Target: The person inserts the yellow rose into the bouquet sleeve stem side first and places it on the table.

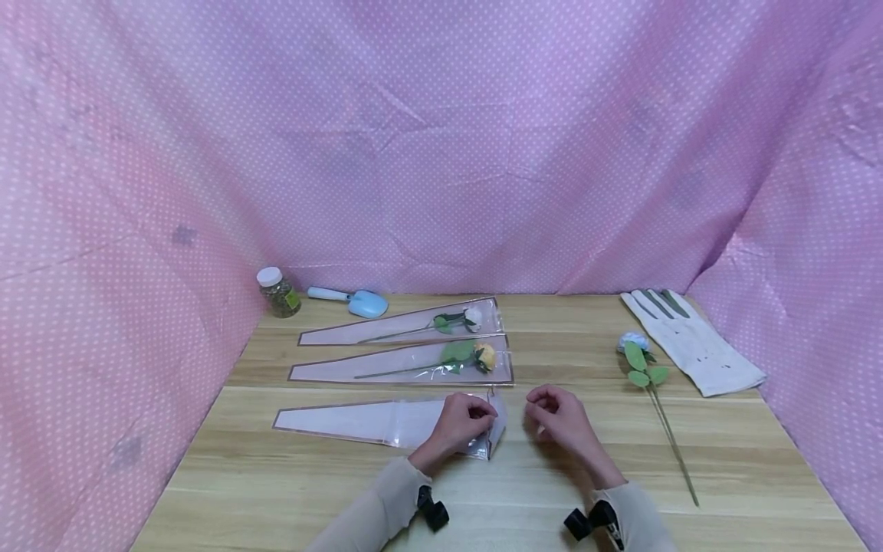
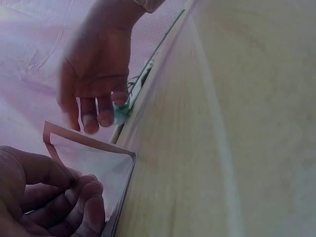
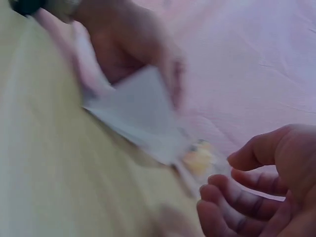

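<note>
A flat, tapered bouquet sleeve (image 1: 338, 421), clear with a brown border, lies nearest the person, its wide end to the right. Near that end my left hand (image 1: 458, 423) pinches the film between thumb and fingers; in the left wrist view the sleeve's bordered mouth (image 2: 94, 142) stands up beside the fingertips. My right hand (image 1: 564, 420) hovers just right of the mouth, apart from it, fingers loosely bent around nothing. In the right wrist view the lifted sleeve (image 3: 140, 116) is blurred. Further right lies a blue artificial rose (image 1: 632, 341) with green leaves and a long stem.
Behind, two sleeves hold a yellow rose (image 1: 485, 357) and a white rose (image 1: 473, 319). A blue trowel (image 1: 368, 304) and a white-lidded jar (image 1: 279, 294) stand at the back left. White gloves (image 1: 697, 345) lie back right. Pink dotted cloth (image 1: 441, 153) surrounds the wooden table (image 1: 759, 475).
</note>
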`<state>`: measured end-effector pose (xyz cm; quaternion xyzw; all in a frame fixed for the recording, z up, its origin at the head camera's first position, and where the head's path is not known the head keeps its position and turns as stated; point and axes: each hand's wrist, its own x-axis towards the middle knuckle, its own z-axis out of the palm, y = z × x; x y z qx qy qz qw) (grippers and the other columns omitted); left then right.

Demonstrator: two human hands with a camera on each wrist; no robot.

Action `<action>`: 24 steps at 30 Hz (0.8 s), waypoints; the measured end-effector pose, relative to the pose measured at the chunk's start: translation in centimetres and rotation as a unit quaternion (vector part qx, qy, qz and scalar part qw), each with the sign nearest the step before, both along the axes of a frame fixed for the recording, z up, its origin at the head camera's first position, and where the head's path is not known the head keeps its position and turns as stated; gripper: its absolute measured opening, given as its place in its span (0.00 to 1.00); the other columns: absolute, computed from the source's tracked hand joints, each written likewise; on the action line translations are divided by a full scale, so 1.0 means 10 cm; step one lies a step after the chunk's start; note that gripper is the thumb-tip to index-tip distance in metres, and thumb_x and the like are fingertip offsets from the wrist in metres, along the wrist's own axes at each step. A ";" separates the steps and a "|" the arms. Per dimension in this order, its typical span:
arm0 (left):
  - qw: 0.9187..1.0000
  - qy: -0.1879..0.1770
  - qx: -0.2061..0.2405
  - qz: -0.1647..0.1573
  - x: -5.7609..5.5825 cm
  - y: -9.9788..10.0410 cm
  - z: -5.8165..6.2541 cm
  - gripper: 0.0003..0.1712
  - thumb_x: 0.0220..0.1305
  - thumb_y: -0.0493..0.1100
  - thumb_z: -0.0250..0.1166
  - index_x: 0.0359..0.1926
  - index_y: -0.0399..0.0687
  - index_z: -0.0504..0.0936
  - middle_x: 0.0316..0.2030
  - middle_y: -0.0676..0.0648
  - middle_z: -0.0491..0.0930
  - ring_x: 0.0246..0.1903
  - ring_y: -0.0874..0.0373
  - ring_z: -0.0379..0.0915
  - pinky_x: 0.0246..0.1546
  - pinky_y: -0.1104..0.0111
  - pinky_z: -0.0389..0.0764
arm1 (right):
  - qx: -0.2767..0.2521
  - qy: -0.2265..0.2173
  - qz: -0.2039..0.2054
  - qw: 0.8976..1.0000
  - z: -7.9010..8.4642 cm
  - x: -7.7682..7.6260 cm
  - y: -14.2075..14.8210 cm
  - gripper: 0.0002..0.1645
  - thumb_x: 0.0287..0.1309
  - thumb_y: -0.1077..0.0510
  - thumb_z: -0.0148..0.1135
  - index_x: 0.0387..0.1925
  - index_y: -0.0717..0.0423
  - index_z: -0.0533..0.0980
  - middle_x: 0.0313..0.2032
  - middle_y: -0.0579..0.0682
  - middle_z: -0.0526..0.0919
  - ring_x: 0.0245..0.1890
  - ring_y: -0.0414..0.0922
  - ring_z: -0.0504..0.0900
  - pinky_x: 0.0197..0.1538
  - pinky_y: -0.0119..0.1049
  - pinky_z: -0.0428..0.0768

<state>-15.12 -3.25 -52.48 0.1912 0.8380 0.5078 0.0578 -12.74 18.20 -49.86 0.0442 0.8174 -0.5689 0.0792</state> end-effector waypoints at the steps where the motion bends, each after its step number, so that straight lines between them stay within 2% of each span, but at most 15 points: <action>1: 1.000 -0.001 -0.001 0.000 0.00 0.00 0.00 0.06 0.55 0.31 0.66 0.31 0.38 0.89 0.29 0.42 0.88 0.25 0.73 0.71 0.29 0.79 0.74 | 0.008 0.008 -0.002 1.000 0.02 -0.01 0.05 0.13 0.63 0.65 0.60 0.48 0.68 0.77 0.35 0.57 0.83 0.29 0.43 0.81 0.28 0.35 0.83; 7: 1.000 -0.009 0.000 -0.002 0.00 -0.01 0.00 0.06 0.56 0.31 0.66 0.32 0.38 0.89 0.30 0.42 0.88 0.26 0.72 0.72 0.30 0.79 0.74 | 0.058 0.047 -0.034 0.997 0.17 -0.06 0.45 0.15 0.65 0.64 0.60 0.51 0.69 0.76 0.39 0.61 0.84 0.31 0.38 0.82 0.30 0.33 0.84; 15: 1.000 -0.031 -0.002 0.005 0.00 -0.01 -0.01 0.06 0.58 0.33 0.66 0.32 0.40 0.90 0.31 0.44 0.88 0.26 0.71 0.72 0.29 0.78 0.75 | 0.097 0.085 -0.092 0.987 0.32 -0.02 0.95 0.20 0.67 0.61 0.59 0.54 0.72 0.74 0.40 0.60 0.85 0.29 0.26 0.79 0.30 0.30 0.84; 17: 1.000 -0.031 0.002 0.004 -0.01 -0.01 -0.02 0.06 0.58 0.32 0.66 0.32 0.40 0.89 0.30 0.43 0.88 0.25 0.71 0.72 0.28 0.78 0.75 | 0.102 0.093 -0.106 0.985 0.33 -0.01 1.07 0.20 0.66 0.62 0.59 0.54 0.72 0.73 0.37 0.53 0.85 0.28 0.24 0.78 0.30 0.29 0.84; 21: 1.000 -0.031 0.006 0.004 -0.01 -0.01 -0.02 0.05 0.58 0.32 0.66 0.32 0.39 0.89 0.30 0.43 0.88 0.25 0.71 0.72 0.28 0.78 0.75 | 0.101 0.097 -0.137 0.981 0.34 0.04 1.27 0.21 0.65 0.62 0.59 0.55 0.73 0.72 0.29 0.31 0.80 0.28 0.22 0.78 0.29 0.28 0.83; 24: 1.000 -0.031 0.005 0.003 0.00 -0.01 -0.02 0.06 0.58 0.32 0.66 0.32 0.39 0.89 0.30 0.43 0.88 0.25 0.71 0.72 0.28 0.78 0.75 | 0.096 0.092 -0.161 0.978 0.33 0.08 1.40 0.21 0.65 0.61 0.60 0.54 0.73 0.72 0.26 0.21 0.75 0.28 0.22 0.78 0.28 0.27 0.83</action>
